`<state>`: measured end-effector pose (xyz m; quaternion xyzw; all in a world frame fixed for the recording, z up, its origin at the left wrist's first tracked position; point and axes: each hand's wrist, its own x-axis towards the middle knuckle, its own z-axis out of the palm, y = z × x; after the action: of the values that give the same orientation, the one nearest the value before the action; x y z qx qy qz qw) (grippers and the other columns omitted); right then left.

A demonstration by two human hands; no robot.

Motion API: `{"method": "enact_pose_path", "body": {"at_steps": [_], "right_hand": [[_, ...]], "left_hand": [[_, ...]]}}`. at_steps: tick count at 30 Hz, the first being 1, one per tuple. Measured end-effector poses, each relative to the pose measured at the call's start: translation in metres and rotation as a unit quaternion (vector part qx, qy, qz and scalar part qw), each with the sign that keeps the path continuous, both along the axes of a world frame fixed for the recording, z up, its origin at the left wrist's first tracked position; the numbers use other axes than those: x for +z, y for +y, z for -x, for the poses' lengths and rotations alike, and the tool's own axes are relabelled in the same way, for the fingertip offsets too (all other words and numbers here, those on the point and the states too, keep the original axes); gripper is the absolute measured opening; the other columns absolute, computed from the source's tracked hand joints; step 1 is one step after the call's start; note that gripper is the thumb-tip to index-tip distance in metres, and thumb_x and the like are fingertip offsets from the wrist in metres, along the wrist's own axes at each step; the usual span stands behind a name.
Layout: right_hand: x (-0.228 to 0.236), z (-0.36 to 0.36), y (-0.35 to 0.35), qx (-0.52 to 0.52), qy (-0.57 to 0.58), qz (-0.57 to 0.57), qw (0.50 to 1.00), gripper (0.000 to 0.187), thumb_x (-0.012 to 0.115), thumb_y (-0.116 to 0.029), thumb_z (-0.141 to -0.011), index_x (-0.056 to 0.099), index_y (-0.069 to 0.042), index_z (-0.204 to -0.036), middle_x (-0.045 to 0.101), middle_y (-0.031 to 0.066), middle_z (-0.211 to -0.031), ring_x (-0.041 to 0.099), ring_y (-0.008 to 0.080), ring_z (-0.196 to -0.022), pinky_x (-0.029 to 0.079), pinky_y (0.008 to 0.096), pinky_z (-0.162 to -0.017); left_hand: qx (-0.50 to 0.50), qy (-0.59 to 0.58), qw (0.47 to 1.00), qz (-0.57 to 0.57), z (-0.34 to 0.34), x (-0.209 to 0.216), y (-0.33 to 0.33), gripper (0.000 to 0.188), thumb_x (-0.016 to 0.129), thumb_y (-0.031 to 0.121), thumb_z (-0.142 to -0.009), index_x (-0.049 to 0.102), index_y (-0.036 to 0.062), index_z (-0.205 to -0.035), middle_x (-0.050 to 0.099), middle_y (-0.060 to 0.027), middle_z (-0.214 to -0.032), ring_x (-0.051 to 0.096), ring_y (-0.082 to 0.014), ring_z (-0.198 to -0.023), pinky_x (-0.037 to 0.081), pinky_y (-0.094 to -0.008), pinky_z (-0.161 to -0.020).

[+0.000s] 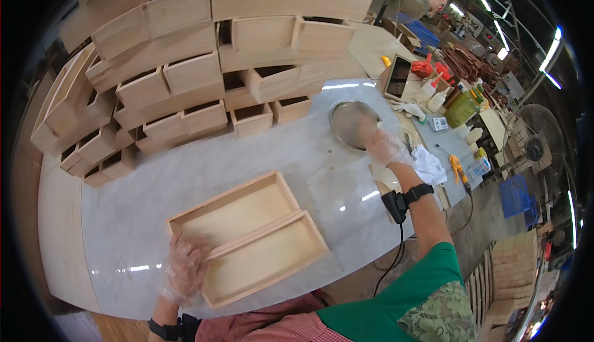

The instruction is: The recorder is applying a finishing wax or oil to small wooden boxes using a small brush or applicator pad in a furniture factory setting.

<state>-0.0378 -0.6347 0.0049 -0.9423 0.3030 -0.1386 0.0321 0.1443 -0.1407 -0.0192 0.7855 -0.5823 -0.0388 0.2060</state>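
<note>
Two shallow pale wooden trays (266, 274) lie side by side and touching on the table in front of me. My left hand (185, 266), in a clear plastic glove, grips their left end, its fingers curled at the rim and slightly blurred. Stretched out to the right, my right hand (388, 148), gloved the same way, is at a round metal dish (334, 130). Its fingers are closed and point down into the dish. A greyish-brown smear of motion hides what they hold, and the dish's contents cannot be made out.
Stacked wooden drawer units (260, 33) line the table's far left side. To the right are a white cloth (428, 166), an orange-handled tool (456, 167) with a cord, a tablet (398, 77), glue bottles (436, 101) and a green jug (463, 108). A fan (533, 147) stands beyond.
</note>
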Motion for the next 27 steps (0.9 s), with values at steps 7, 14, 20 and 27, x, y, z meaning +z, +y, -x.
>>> {"method": "enact_pose_path", "body": {"at_steps": [7,14,20,27], "right_hand": [[0.005,-0.013,-0.009,-0.012,0.113,-0.017,0.993,0.029,0.046,-0.013,-0.090,0.062,-0.008,-0.114,0.053,0.0161,-0.133,0.058,0.0338,-0.111,0.047,0.0417,-0.093],[-0.026,-0.017,-0.018,-0.070,0.142,-0.020,0.987,0.035,0.048,-0.013,-0.089,0.059,-0.009,-0.122,0.056,0.0176,-0.127,0.063,0.0344,-0.098,0.048,0.0440,-0.089],[-0.034,0.025,-0.045,-0.039,-0.043,-0.014,0.998,0.037,0.050,-0.016,-0.088,0.061,-0.008,-0.123,0.062,0.0177,-0.099,0.062,0.0300,-0.086,0.048,0.0443,-0.073],[-0.052,0.008,-0.047,-0.030,0.055,0.020,0.998,0.042,0.052,-0.018,-0.086,0.057,-0.015,-0.128,0.064,0.0242,-0.098,0.064,0.0368,-0.093,0.049,0.0449,-0.080]], "left_hand": [[0.004,-0.012,1.000,0.004,0.007,0.011,-0.012,0.033,0.072,0.004,-0.068,0.059,0.0049,-0.098,0.059,-0.0118,-0.110,0.055,-0.0317,-0.112,0.030,-0.0555,-0.110],[0.207,-0.042,0.975,0.065,0.038,0.024,-0.014,0.051,0.074,0.012,-0.071,0.055,0.0039,-0.116,0.056,-0.0191,-0.119,0.052,-0.0395,-0.114,0.037,-0.0498,-0.104],[0.360,0.231,0.903,0.035,0.048,0.003,0.007,0.060,0.067,0.019,-0.081,0.042,0.0003,-0.132,0.060,-0.0252,-0.111,0.059,-0.0428,-0.101,0.049,-0.0438,-0.085],[0.334,0.202,0.920,-0.022,0.042,-0.026,0.028,0.044,0.056,0.024,-0.088,0.049,0.0050,-0.127,0.062,-0.0276,-0.087,0.060,-0.0466,-0.082,0.047,-0.0517,-0.066]]}}
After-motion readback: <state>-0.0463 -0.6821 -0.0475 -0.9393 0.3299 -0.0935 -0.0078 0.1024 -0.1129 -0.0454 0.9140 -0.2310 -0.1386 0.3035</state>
